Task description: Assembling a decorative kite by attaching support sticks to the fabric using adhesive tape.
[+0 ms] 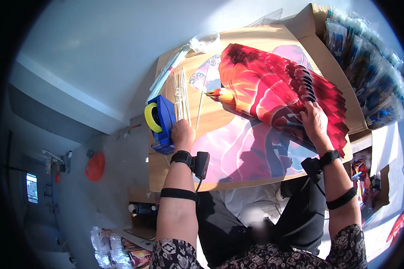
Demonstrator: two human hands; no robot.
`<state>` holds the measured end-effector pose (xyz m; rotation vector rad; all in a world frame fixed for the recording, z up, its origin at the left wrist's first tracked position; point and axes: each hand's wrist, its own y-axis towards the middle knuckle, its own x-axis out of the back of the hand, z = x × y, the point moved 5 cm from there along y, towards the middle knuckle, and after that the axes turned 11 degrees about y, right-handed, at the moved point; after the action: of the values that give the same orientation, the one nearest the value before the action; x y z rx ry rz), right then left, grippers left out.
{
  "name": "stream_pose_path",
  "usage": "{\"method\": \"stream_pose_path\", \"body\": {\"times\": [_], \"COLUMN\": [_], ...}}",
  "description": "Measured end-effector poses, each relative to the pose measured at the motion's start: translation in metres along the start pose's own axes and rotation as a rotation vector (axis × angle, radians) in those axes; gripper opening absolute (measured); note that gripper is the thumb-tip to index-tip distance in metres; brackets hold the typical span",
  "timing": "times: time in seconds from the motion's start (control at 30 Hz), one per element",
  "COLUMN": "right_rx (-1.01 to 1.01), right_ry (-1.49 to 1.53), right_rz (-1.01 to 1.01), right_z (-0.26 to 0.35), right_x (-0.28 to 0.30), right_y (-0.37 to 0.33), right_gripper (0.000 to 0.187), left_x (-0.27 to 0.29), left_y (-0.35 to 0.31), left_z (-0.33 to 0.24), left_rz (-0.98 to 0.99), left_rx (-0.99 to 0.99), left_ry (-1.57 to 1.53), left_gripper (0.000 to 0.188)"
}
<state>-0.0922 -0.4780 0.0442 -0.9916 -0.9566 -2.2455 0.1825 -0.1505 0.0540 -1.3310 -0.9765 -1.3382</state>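
Note:
A fanned stack of thin red printed sheets, with an orange, beak-like tip, lies over the table's far right part. My right hand is on the near right side of that stack, its bent fingers gripping a sheet by a black-striped patch. My left hand is closed beside a blue tape dispenser with a yellow roll. Its fingertips are hidden, at the lower ends of a bundle of thin pale sticks. One single stick lies apart, to the right of the bundle.
A pale printed sheet covers the near part of the wooden table. At the far edge stand a clear bowl and pale long strips. On the right, a cardboard box adjoins piled plastic-wrapped packs.

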Motion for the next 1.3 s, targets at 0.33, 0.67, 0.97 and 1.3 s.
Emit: {"method": "stream_pose_path", "body": {"times": [0.33,0.67,0.97,1.3], "right_rx": [0.169,0.425,0.37,0.487], "right_ry": [0.145,0.368,0.359,0.163], "right_rz": [-0.179,0.107,0.201,0.209], "right_z": [0.029,0.081,0.076,0.088], "right_x": [0.033,0.019,0.001,-0.002], "right_y": [-0.026,-0.086,-0.128,-0.121], "right_gripper": [0.031,0.03,0.015,0.022], "left_x": [0.002,-0.024,-0.028,-0.026], "left_y": [-0.051,-0.155,-0.172,-0.179], "left_z": [0.003,0.035,0.029,0.023], "left_rz": [-0.24,-0.22,-0.282,-0.421], "left_rx": [-0.287,-0.833,-0.767,-0.697], "left_ry": [-0.027,0.026,0.06,0.031], "left_gripper": [0.012,0.01,0.009,0.008]}}
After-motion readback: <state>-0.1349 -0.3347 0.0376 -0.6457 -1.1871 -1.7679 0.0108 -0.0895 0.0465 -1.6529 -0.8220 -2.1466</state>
